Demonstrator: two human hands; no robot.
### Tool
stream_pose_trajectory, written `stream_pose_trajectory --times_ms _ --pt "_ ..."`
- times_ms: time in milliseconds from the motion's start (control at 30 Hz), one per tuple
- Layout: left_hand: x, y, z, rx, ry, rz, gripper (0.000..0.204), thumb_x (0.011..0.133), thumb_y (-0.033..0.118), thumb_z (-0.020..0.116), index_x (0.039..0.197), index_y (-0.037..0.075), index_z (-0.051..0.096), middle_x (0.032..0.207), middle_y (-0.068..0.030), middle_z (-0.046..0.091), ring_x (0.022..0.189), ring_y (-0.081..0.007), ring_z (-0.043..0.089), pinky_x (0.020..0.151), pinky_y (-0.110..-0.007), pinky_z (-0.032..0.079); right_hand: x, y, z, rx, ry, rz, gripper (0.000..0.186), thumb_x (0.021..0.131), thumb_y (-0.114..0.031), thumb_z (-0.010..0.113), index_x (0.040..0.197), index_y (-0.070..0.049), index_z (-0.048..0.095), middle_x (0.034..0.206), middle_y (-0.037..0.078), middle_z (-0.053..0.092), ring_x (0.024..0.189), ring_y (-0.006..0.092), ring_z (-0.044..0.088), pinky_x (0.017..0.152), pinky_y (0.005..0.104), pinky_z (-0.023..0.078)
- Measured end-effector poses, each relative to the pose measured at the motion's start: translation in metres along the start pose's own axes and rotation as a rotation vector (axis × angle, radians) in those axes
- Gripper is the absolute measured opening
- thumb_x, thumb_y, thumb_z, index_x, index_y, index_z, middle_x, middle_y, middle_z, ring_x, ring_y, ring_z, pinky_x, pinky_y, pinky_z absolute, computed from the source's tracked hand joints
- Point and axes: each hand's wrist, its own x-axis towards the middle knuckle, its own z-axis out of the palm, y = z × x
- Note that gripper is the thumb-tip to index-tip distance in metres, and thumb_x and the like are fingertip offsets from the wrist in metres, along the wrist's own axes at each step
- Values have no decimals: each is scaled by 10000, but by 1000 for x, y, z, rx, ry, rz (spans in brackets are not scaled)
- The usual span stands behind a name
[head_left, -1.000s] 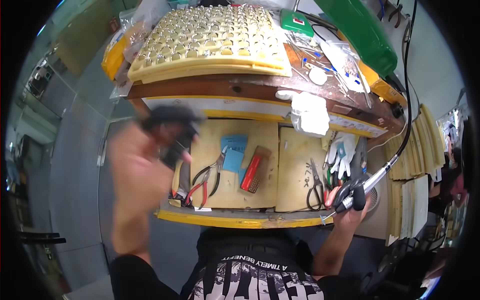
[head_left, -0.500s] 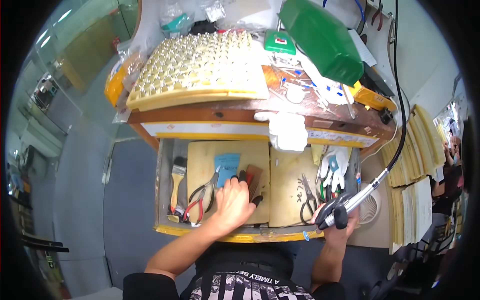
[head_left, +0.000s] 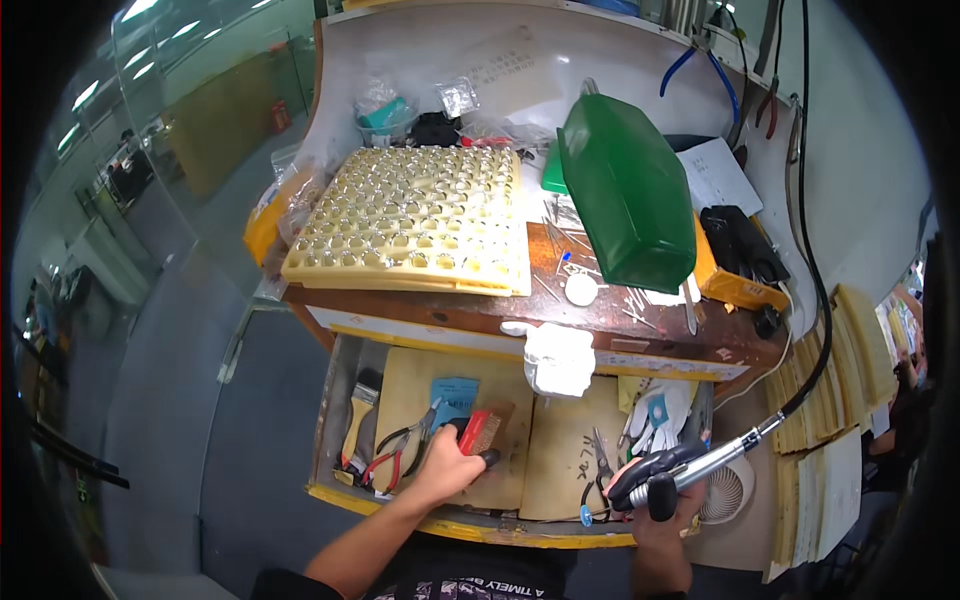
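My left hand [head_left: 450, 468], with black covers on some fingertips, is closed on a small red block with a brown textured face [head_left: 483, 433], over the open drawer [head_left: 420, 512]. I cannot make out its exact kind. Just left of that hand lie red-and-black-handled pliers [head_left: 398, 449] and a blue packet [head_left: 455, 396]. My right hand [head_left: 655, 490], also with black fingertip covers, grips a silver rotary handpiece [head_left: 718, 461]. Its blue tip [head_left: 586, 515] points left, near the drawer's front edge, and a black flexible shaft [head_left: 818, 365] runs up from its rear.
The drawer also holds a paintbrush [head_left: 358, 420], scissors [head_left: 600, 462] and white gloves [head_left: 662, 415]. A white padded piece [head_left: 560, 360] juts from the bench edge. Above stand a tray of rings [head_left: 410, 215] and a green cover [head_left: 630, 200]. Stacked boards [head_left: 820, 500] and a small fan [head_left: 728, 490] are at right.
My left hand has taken hold of the red block and turned it up slightly. My right hand still holds the handpiece. The view has tilted upward, showing more of the bench back.
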Motion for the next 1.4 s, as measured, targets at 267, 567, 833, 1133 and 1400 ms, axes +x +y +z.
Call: stream_pose_trajectory --times_ms 267,567,833,1133,1400 --pt "-36 21 -25 -919 -265 19 502 849 -15 642 1269 -23 366 1018 -167 588 893 -290 673 762 -452 609 26 -3 25 -17 87 65 385 977 -431 497 1022 -50 467 698 200 619 549 275 622 461 331 516" --pt "-37 62 -30 -1101 -474 138 763 982 585 230 1384 -55 340 1089 -272 593 1036 -373 618 960 -505 472 69 0 43 -8 -101 -56 273 985 -218 531 1094 -39 355 869 223 634 740 302 688 648 434 610" --pt "-39 61 -21 -1147 -384 106 646 1018 490 286 1390 -34 357 1278 -195 525 1030 -287 598 921 -426 498 66 -6 40 -115 -145 -59 240 996 -197 483 1094 -28 343 879 235 629 740 304 685 709 431 591" --pt "-44 91 -19 -1252 -356 101 511 1024 302 401 1394 -48 368 1300 -284 514 1222 -384 525 1046 -497 429 76 7 31 -194 -385 -186 206 979 -123 513 1089 -16 376 985 224 640 873 260 676 779 388 564" --pt "-28 91 -16 -1176 -430 206 520 1006 266 458 1389 -73 363 1312 -312 503 1219 -411 527 1054 -517 418 73 8 27 -112 -433 -106 231 902 -85 575 1111 12 566 1097 123 655 1083 269 637 1089 458 355"
